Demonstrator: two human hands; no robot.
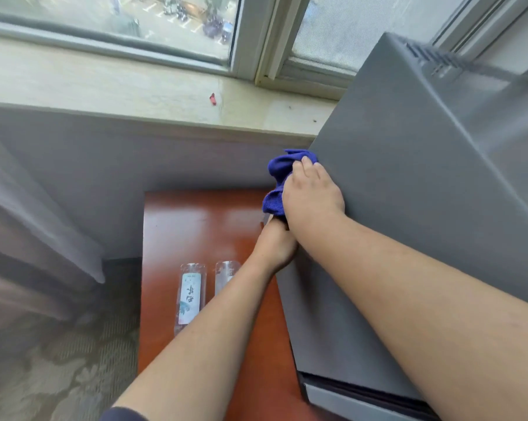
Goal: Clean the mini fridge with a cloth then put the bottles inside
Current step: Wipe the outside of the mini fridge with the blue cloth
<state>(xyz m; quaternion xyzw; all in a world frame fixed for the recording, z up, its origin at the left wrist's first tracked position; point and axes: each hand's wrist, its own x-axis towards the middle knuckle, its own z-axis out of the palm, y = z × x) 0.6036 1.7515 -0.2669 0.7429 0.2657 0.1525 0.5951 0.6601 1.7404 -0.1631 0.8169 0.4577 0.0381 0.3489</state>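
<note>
Now, mini fridge: grey, standing on the right part of the table, its far corner against the windowsill.
table: reddish-brown and glossy, set below the sill.
cloth: blue, bunched, pressed on the fridge's upper left edge and hanging down over its left side.
right grip: clenched on the cloth, fingers curled over it, palm on the fridge's top edge.
left grip: lower down at the fridge's left wall, just under the right wrist. Its fingers are hidden behind the cloth and the other hand, so I cannot tell whether it grasps anything.
labelled bottle: clear with a white label, lying flat on the table left of the fridge, outside it.
second bottle: lying just beside the first, largely covered by the left forearm.
red scrap: small, on the pale sill.
curtain: grey, hanging at the left above patterned carpet.
</note>
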